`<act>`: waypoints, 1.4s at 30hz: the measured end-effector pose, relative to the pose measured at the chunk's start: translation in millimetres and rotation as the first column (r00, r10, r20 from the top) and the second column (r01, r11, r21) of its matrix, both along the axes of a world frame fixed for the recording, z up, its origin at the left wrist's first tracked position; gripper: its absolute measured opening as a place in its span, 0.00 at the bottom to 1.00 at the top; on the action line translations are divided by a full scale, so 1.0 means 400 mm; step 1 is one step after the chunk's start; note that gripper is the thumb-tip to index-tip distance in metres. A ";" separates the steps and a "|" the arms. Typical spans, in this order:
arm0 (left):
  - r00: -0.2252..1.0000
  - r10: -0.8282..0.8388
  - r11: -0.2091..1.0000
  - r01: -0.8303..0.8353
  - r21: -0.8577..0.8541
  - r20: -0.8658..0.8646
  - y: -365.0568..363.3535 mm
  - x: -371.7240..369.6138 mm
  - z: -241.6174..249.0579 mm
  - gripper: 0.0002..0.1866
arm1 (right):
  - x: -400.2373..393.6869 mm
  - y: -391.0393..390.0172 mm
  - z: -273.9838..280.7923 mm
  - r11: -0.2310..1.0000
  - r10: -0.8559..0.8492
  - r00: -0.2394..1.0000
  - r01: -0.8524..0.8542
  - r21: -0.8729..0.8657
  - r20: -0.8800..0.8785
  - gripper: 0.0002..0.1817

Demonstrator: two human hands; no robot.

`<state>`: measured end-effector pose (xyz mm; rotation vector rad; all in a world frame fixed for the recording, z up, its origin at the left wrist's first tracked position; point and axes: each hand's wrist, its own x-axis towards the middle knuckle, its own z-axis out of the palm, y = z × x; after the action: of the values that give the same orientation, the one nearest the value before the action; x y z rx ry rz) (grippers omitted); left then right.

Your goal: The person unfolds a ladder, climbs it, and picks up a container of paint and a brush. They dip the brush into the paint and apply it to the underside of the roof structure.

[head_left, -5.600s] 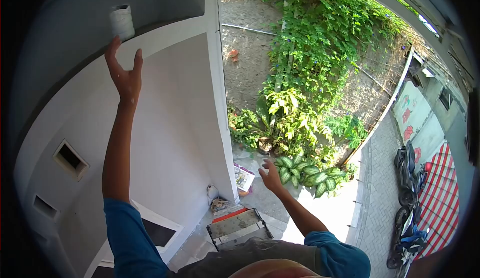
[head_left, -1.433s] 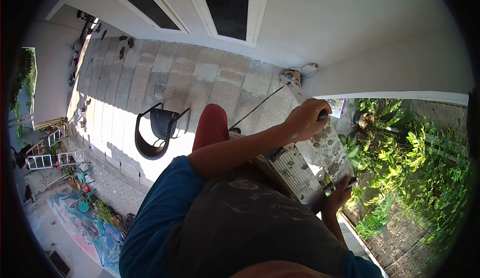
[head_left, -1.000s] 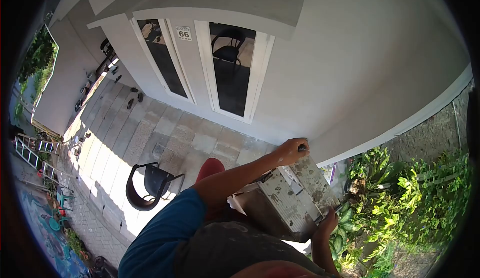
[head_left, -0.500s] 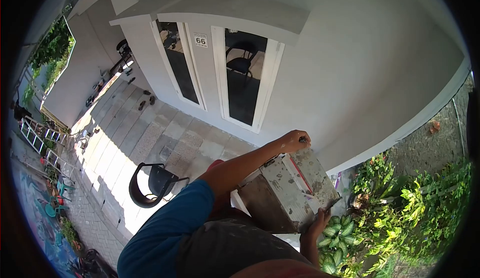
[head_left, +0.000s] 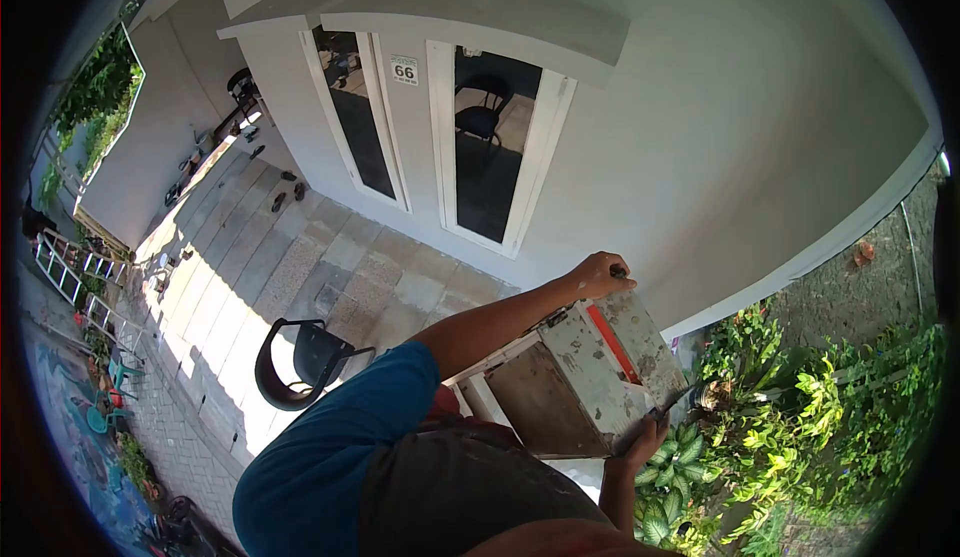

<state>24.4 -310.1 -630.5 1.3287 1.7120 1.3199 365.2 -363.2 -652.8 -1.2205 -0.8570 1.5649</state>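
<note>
A paint-stained, worn wooden box [head_left: 575, 367] is in front of my body, with a narrow opening in its top that shows red. At its far corner, my left hand [head_left: 603, 277] is closed around something small and dark that I cannot make out. My right hand [head_left: 640, 445] is at the near right corner, its fingers closed on a thin dark tool [head_left: 676, 402] that lies across the box's edge. The palm side of each hand is hidden.
A grey wall [head_left: 700, 147] with white-framed windows rises ahead. To the left stands a black chair [head_left: 310, 357] on the paved floor [head_left: 345, 282]. Leafy plants [head_left: 810, 407] grow to the right. Ladders [head_left: 60, 267] are at the far left.
The box has shifted and turned slightly, showing more of its red opening and brown side panel. My left hand has moved slightly right, and my right hand a little up and right.
</note>
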 end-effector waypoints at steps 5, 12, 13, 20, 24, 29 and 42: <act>0.944 0.121 0.992 -0.126 -0.006 0.306 -0.012 0.007 0.000 0.27 | 0.050 0.045 -0.076 0.990 0.103 0.994 -0.101 0.094 -0.027 0.36; 0.816 -0.070 0.995 0.099 -0.021 0.574 -0.215 0.016 -0.109 0.34 | 0.033 0.053 -0.058 0.994 -0.024 0.996 0.014 0.108 0.090 0.38; 0.724 -0.185 0.977 0.207 0.046 0.665 -0.260 0.021 -0.079 0.36 | 0.022 0.045 -0.043 0.993 -0.033 0.998 0.027 0.112 0.049 0.38; 0.880 -0.090 0.993 0.116 -0.027 0.466 -0.296 0.046 -0.211 0.35 | 0.087 0.088 -0.125 0.990 0.020 0.998 -0.029 0.141 0.060 0.40; 0.809 -0.097 0.951 0.247 -0.185 0.579 -0.353 0.030 -0.155 0.29 | 0.126 0.109 -0.185 0.986 0.026 0.997 -0.037 0.165 0.069 0.33; 0.743 -0.169 0.976 0.219 0.002 0.647 -0.375 0.055 -0.234 0.32 | 0.214 0.118 -0.271 0.975 0.176 0.984 -0.173 0.136 -0.013 0.27; 0.876 -0.367 0.930 0.358 0.086 0.314 -0.423 0.027 -0.180 0.65 | 0.203 0.090 -0.225 0.946 0.195 0.980 -0.196 0.257 0.030 0.23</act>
<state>35.4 -479.5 -702.5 1.2841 1.1583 1.2576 446.5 -327.2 -742.8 -0.9740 -1.1758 1.5477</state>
